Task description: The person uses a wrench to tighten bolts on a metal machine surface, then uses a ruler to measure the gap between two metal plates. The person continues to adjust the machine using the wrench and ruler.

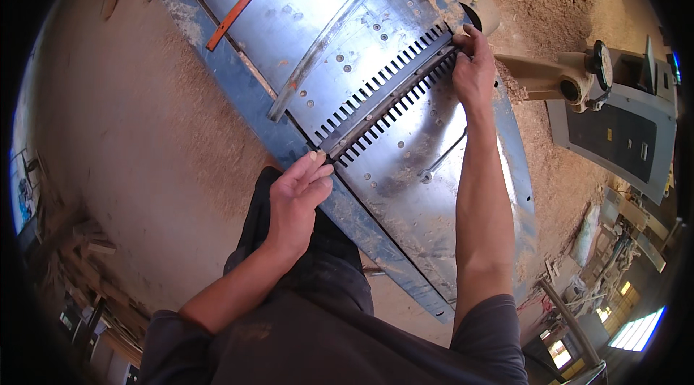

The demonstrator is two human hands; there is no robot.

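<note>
Where right-hand fingers [474,36] grip it, the bar [389,92] is partly hidden

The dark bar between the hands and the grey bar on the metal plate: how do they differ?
The dark bar lies between toothed edges; the grey bar on the metal plate. The left hand and right hand are at the dark bar's ends; neither touches the grey bar. The dark bar has round fittings; the grey bar a reddish patch. Both are long.

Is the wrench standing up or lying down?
Lying down: the wrench rests lengthwise on the metal table, while the left hand and right hand touch the dark bar.
</note>
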